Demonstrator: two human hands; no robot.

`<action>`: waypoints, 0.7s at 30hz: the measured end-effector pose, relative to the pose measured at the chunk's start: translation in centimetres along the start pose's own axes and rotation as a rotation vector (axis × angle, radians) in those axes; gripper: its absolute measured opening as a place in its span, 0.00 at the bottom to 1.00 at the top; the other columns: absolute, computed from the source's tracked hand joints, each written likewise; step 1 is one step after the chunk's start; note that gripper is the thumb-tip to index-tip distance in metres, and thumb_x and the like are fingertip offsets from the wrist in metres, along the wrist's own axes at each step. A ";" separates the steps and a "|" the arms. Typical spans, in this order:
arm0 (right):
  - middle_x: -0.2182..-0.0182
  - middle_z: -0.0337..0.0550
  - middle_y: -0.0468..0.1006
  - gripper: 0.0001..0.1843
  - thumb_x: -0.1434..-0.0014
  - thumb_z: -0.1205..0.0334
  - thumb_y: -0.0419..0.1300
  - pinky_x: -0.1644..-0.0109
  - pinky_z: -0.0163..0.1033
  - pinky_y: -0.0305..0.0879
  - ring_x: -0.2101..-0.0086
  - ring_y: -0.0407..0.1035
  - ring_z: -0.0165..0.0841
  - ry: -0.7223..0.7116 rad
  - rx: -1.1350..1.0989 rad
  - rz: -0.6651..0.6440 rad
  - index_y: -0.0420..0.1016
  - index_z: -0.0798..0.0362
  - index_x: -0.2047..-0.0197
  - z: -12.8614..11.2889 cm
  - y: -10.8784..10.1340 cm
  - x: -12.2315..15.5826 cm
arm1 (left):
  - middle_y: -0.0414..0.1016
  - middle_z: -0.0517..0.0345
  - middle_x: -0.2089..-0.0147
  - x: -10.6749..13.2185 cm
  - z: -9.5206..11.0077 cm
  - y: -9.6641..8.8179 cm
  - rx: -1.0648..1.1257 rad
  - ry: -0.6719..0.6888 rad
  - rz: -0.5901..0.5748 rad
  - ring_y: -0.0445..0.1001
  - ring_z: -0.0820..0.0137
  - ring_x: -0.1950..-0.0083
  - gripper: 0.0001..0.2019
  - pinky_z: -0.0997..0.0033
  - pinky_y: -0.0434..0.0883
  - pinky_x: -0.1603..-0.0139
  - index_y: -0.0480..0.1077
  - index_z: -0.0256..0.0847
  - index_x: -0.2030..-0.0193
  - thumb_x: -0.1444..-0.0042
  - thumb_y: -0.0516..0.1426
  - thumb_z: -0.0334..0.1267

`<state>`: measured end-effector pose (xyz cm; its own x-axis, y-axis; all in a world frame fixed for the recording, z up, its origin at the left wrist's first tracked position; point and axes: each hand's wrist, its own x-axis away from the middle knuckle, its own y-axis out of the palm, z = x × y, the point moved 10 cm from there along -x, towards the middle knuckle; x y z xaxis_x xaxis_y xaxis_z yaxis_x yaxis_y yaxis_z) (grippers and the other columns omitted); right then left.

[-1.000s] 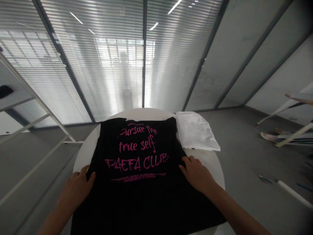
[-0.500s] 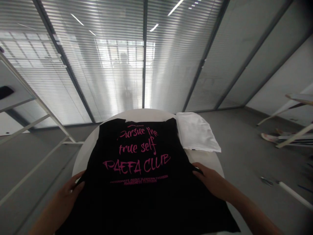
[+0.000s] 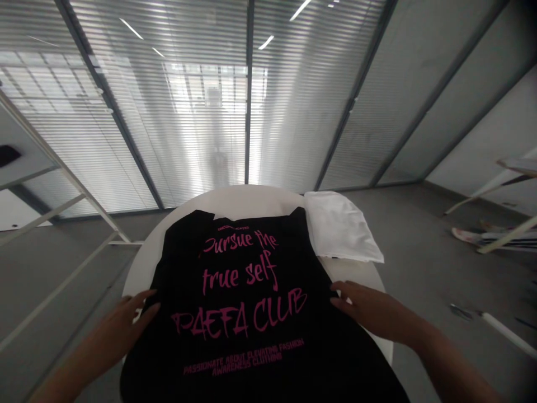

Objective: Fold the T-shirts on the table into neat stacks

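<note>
A black T-shirt (image 3: 247, 313) with pink lettering lies flat on a round white table (image 3: 243, 198), its lower part hanging over the near edge. My left hand (image 3: 126, 322) pinches the shirt's left side edge, thumb above and fingers under. My right hand (image 3: 373, 313) grips the right side edge in the same way. A folded white cloth (image 3: 339, 226) lies on the table at the back right, just touching the shirt's far right corner.
A white metal frame (image 3: 62, 184) slants along the left. A glass wall with blinds (image 3: 293, 101) stands behind the table. On the grey floor at the right lie a white rod (image 3: 503, 333) and another white frame (image 3: 503, 238).
The shirt has slid toward me across the table, so more white tabletop shows beyond its collar. Both hands went from resting flat on its sides to gripping the side edges.
</note>
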<state>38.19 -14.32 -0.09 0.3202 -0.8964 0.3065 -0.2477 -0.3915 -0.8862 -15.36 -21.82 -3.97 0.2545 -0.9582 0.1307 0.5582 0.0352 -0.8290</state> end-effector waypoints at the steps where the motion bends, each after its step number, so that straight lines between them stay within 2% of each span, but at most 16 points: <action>1: 0.52 0.49 0.77 0.23 0.36 0.46 0.47 0.49 0.45 0.65 0.54 0.73 0.43 -0.023 0.037 0.061 0.71 0.49 0.47 -1.1 -0.9 -1.4 | 0.74 0.46 0.54 -1.8 1.5 -0.3 -0.080 0.032 0.042 0.76 0.56 0.54 0.31 0.54 0.72 0.48 0.69 0.41 0.43 0.45 0.50 0.61; 4: 0.52 0.51 0.77 0.21 0.34 0.51 0.47 0.49 0.42 0.64 0.53 0.72 0.41 -0.046 0.113 0.229 0.69 0.52 0.45 -4.1 -3.4 -6.2 | 0.70 0.43 0.50 -6.8 7.1 -0.5 -0.257 0.120 0.182 0.72 0.55 0.48 0.33 0.54 0.66 0.42 0.66 0.39 0.39 0.44 0.49 0.59; 7: 0.54 0.53 0.76 0.20 0.34 0.54 0.49 0.52 0.43 0.65 0.54 0.72 0.42 -0.009 0.212 0.360 0.68 0.55 0.44 -6.2 -5.3 -11.2 | 0.67 0.40 0.46 -10.5 12.2 0.7 -0.360 0.153 0.255 0.69 0.51 0.45 0.34 0.51 0.67 0.46 0.63 0.43 0.37 0.45 0.49 0.61; 10: 0.52 0.54 0.75 0.18 0.34 0.58 0.49 0.50 0.46 0.64 0.51 0.69 0.45 -0.047 0.307 0.443 0.70 0.54 0.46 -8.6 -6.5 -15.7 | 0.66 0.37 0.44 -13.5 15.1 2.3 -0.450 0.114 0.259 0.66 0.44 0.43 0.37 0.45 0.66 0.49 0.61 0.43 0.35 0.46 0.50 0.63; 12: 0.50 0.55 0.74 0.18 0.34 0.60 0.48 0.48 0.47 0.63 0.49 0.68 0.46 -0.094 0.312 0.428 0.71 0.53 0.46 -10.0 -6.5 -18.5 | 0.65 0.34 0.43 -15.4 15.6 3.3 -0.487 0.060 0.224 0.65 0.42 0.42 0.36 0.41 0.65 0.49 0.60 0.41 0.35 0.46 0.51 0.60; 16: 0.48 0.53 0.73 0.19 0.34 0.60 0.47 0.44 0.46 0.60 0.48 0.67 0.42 -0.166 0.193 0.298 0.71 0.53 0.45 -11.7 -5.4 -23.7 | 0.65 0.32 0.42 -18.0 13.9 4.6 -0.421 -0.087 0.099 0.64 0.40 0.41 0.28 0.40 0.65 0.50 0.64 0.40 0.38 0.45 0.51 0.47; 19: 0.45 0.49 0.73 0.20 0.33 0.58 0.46 0.43 0.42 0.60 0.47 0.67 0.38 -0.173 0.144 0.251 0.70 0.50 0.43 -12.3 -4.3 -26.5 | 0.66 0.34 0.41 -19.0 12.6 4.5 -0.336 -0.144 0.104 0.66 0.40 0.41 0.26 0.40 0.66 0.50 0.66 0.43 0.39 0.46 0.50 0.38; 21: 0.45 0.48 0.73 0.21 0.32 0.57 0.45 0.43 0.43 0.61 0.46 0.67 0.38 -0.151 0.128 0.239 0.70 0.49 0.42 -12.3 -3.5 -27.8 | 0.70 0.36 0.43 -19.6 11.8 4.1 -0.275 -0.163 0.122 0.69 0.41 0.44 0.25 0.42 0.67 0.51 0.69 0.44 0.42 0.48 0.50 0.36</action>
<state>18.94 9.39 -1.27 0.4010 -0.9153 0.0378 -0.2182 -0.1355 -0.9665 -8.75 0.51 -3.47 0.4416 -0.8928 0.0885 0.2875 0.0474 -0.9566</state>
